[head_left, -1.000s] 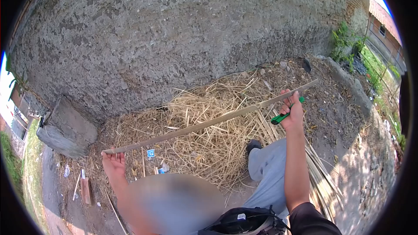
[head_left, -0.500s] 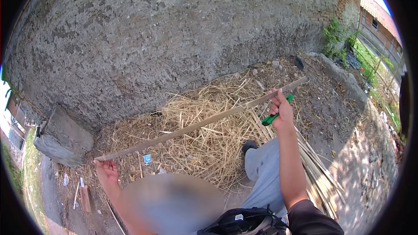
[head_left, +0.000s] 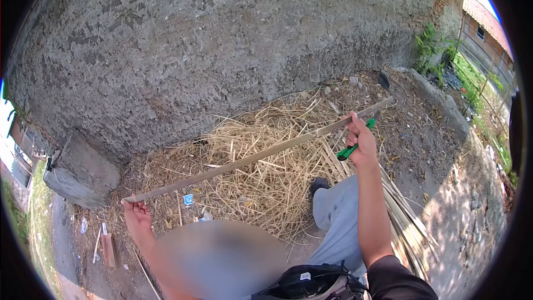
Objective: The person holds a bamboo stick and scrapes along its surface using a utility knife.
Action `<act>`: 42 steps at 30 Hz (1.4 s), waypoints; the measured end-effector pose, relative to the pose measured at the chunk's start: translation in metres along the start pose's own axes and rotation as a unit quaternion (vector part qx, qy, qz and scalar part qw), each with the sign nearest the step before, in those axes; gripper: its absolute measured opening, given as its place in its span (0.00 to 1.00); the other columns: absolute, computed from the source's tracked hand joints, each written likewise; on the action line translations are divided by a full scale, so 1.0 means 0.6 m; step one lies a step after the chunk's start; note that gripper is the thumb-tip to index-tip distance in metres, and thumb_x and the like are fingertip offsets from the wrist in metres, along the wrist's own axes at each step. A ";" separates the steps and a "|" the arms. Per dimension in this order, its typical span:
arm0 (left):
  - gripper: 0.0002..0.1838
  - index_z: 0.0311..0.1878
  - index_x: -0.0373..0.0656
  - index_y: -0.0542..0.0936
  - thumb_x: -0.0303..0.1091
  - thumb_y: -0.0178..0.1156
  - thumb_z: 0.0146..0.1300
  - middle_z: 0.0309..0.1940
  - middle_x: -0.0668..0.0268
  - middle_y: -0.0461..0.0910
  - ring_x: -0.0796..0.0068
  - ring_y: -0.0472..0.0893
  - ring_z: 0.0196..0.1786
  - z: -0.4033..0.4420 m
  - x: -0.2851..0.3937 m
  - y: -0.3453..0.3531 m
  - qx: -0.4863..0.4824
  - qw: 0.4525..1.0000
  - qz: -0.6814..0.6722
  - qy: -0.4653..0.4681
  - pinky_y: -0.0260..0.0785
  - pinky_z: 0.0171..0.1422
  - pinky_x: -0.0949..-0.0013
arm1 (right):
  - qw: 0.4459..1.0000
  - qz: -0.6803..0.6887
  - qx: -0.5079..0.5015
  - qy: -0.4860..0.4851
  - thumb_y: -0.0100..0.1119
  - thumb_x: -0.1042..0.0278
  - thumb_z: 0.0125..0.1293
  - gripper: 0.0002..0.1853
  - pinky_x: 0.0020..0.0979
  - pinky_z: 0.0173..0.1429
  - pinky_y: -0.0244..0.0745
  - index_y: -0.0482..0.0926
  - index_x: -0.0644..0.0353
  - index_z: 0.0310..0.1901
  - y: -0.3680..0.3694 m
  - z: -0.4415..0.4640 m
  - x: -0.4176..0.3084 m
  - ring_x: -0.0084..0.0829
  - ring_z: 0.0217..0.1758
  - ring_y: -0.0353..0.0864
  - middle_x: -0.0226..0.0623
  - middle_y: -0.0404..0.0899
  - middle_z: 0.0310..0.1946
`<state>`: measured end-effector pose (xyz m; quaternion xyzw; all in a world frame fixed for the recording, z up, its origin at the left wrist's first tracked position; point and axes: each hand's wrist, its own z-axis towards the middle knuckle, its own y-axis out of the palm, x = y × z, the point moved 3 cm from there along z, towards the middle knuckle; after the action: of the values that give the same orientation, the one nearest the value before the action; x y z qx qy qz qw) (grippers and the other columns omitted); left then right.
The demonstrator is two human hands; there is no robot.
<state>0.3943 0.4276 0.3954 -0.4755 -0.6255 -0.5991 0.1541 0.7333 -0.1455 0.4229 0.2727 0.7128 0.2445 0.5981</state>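
A long, flat bamboo strip (head_left: 250,159) stretches slantwise in front of me, its right end higher in view. My left hand (head_left: 139,216) is closed on its left end, thumb near the tip. Toward the other end, my right hand (head_left: 361,139) pinches the strip between thumb and fingers. That same hand also keeps a green box cutter (head_left: 348,151) in its palm; whether the blade is out cannot be seen. Below the strip lies a heap of thin bamboo shavings (head_left: 266,183).
A rough plastered wall (head_left: 239,44) rises behind the heap. At left stands a concrete block (head_left: 86,172). A bundle of split bamboo strips (head_left: 408,225) lies by my right leg (head_left: 336,216). A blue wrapper (head_left: 188,199) is on the ground. A black bag (head_left: 311,280) sits at my waist.
The strip and both hands stay almost in place, with only a slight shift in view. My grip on the strip and the box cutter looks the same.
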 end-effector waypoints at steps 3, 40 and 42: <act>0.21 0.47 0.44 0.75 0.55 0.56 0.69 0.37 0.73 0.74 0.81 0.69 0.33 -0.015 0.001 0.014 -0.004 1.000 0.027 0.010 0.65 0.36 0.77 | 0.999 0.003 0.036 -0.019 0.62 0.61 0.67 0.08 0.19 0.20 0.53 0.77 0.54 0.42 0.003 -0.002 -0.001 0.12 0.15 0.58 0.30 0.82 0.34; 0.16 0.21 0.48 0.70 0.39 0.65 0.59 0.19 0.67 0.75 0.85 0.61 0.13 -0.084 0.005 0.076 0.014 0.985 0.155 0.070 0.50 0.15 0.78 | 0.983 0.072 0.045 -0.162 0.56 0.54 0.72 0.16 0.19 0.24 0.59 0.74 0.57 0.50 -0.021 0.015 -0.016 0.13 0.19 0.59 0.36 0.79 0.37; 0.16 0.21 0.49 0.70 0.39 0.65 0.59 0.19 0.67 0.74 0.84 0.62 0.13 -0.083 0.002 0.080 0.007 0.987 0.145 0.064 0.51 0.15 0.78 | 0.983 0.063 0.053 -0.166 0.56 0.53 0.72 0.16 0.19 0.23 0.58 0.75 0.57 0.50 -0.019 0.012 -0.018 0.13 0.19 0.59 0.35 0.79 0.36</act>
<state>0.4122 0.3750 0.4370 -0.5214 -0.5425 -0.5952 0.2821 0.7407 -0.1609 0.4219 0.3853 0.5971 0.1947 0.6761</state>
